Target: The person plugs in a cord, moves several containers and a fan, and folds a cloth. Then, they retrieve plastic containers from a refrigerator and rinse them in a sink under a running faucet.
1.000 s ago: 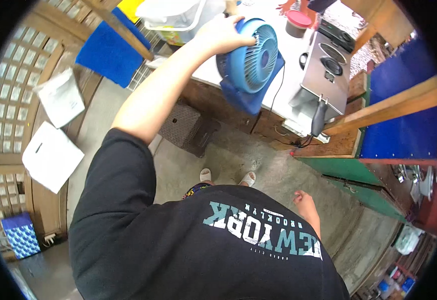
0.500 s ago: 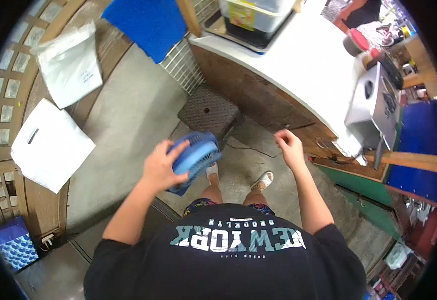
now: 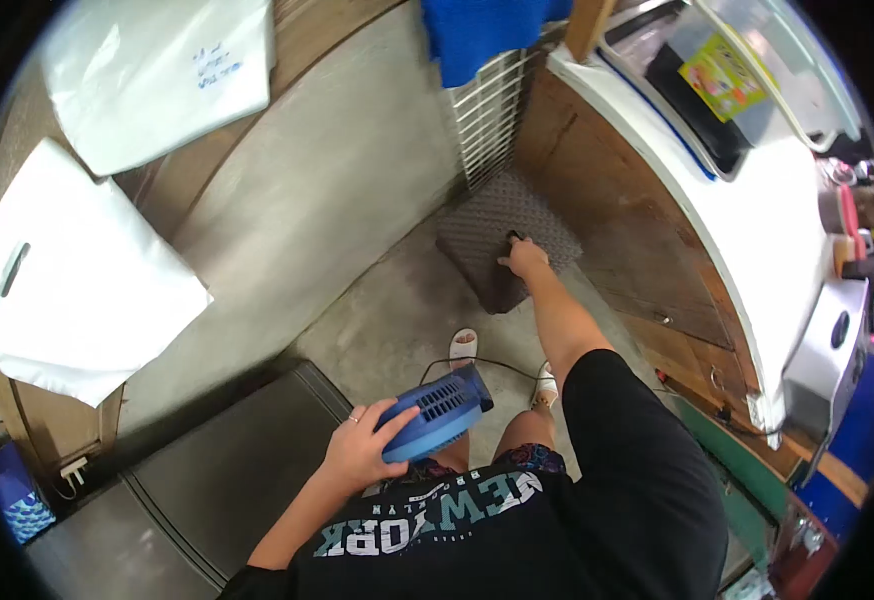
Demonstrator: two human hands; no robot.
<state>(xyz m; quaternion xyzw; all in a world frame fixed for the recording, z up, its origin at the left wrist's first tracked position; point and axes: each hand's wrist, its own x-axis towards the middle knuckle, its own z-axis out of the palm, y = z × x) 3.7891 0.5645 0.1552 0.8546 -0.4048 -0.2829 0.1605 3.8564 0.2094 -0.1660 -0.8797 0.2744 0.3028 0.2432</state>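
Note:
My left hand (image 3: pixel 362 448) grips a blue plastic device (image 3: pixel 439 412) with black vent slots, low in front of my shirt. A dark cord runs from near it across the floor by my white slippers (image 3: pixel 464 346). My right hand (image 3: pixel 525 257) reaches down to the dark textured stool (image 3: pixel 557 225), its fingers closed at the hole in the stool's top. What those fingers hold, if anything, is too small to tell.
A white curved counter (image 3: pixel 772 240) at the right bears a clear bin (image 3: pixel 747 75) and a silver box (image 3: pixel 825 365). White plastic bags (image 3: pixel 82 270) lie on the wooden ledge at the left. A dark grey cabinet (image 3: pixel 227 465) stands at the lower left.
My right hand has reached forward to the stool top. My left hand has drawn the blue device lower and nearer my body, and it is turned. The view has shifted.

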